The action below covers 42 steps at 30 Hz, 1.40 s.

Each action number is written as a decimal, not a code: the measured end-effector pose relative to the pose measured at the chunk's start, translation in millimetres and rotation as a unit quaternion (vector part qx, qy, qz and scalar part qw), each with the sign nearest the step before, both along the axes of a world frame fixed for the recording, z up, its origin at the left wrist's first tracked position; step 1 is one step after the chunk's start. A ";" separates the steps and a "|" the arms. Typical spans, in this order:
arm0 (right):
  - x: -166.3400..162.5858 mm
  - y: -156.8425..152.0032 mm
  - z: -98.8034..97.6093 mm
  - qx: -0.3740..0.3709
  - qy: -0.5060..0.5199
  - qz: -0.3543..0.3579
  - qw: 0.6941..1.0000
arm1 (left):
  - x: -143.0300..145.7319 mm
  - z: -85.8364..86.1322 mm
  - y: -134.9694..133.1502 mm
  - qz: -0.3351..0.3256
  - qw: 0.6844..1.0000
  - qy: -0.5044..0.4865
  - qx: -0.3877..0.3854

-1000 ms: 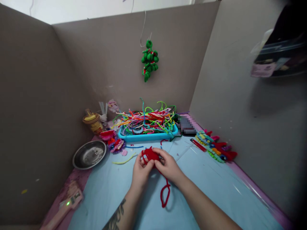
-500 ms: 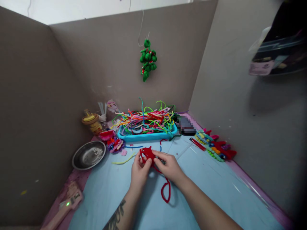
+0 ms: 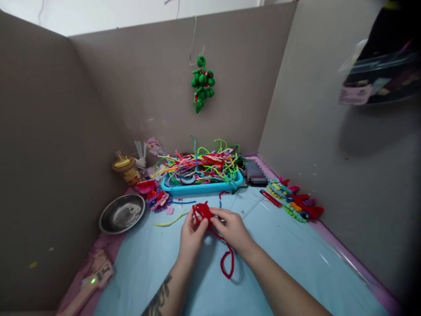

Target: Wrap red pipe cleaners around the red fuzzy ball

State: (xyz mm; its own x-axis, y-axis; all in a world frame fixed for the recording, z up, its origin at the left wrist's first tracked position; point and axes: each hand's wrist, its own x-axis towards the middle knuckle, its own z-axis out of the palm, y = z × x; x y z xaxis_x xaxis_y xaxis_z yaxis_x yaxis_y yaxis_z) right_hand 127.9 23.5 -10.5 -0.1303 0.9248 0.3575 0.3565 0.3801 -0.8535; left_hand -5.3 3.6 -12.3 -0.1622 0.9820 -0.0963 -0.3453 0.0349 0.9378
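Note:
A small red piece of yarn work (image 3: 204,211) is held up between both hands above the blue table cover. My left hand (image 3: 193,235) pinches its left and lower edge, thumb in front. On the other side, my right hand (image 3: 230,226) grips the right edge with thumb and index finger. A loose red yarn tail (image 3: 226,263) hangs from the piece and ends in a loop below my right hand. The fingers behind the piece are partly hidden.
A blue tray (image 3: 200,189) heaped with colourful yarn strands stands ahead. To the left are a metal bowl (image 3: 115,215) and a pink glue gun (image 3: 88,285) with a green light. A red cutter (image 3: 271,198), a phone (image 3: 255,172) and colourful crocheted pieces (image 3: 294,202) lie right.
Almost nothing differs. Both hands keep their hold on the red piece, and the camera view has shifted very slightly.

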 end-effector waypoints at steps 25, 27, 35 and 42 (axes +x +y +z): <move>-3.7 -7.0 -0.6 0.136 -0.075 -0.040 0.987 | 0.4 5.2 -1.1 0.004 0.998 -0.053 -0.025; -2.7 -6.5 2.4 0.129 -0.062 -0.032 0.989 | -0.1 5.0 0.2 0.001 0.997 -0.069 -0.023; -7.3 -12.3 10.2 0.003 -0.022 -0.069 0.997 | -2.4 10.3 3.2 0.039 0.994 -0.104 -0.019; -12.2 -16.6 2.6 -0.122 -0.018 0.005 0.992 | -7.7 3.5 6.5 0.070 0.990 -0.121 -0.014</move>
State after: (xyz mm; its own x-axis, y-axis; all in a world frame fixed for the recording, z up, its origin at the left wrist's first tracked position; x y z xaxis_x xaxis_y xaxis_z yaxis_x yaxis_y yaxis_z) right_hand 115.6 6.9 -8.0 -0.1493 0.9818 0.1178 0.3850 0.1674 -0.9076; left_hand -13.0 10.1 -8.8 -0.2659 0.9479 -0.1753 -0.5625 -0.0049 0.8268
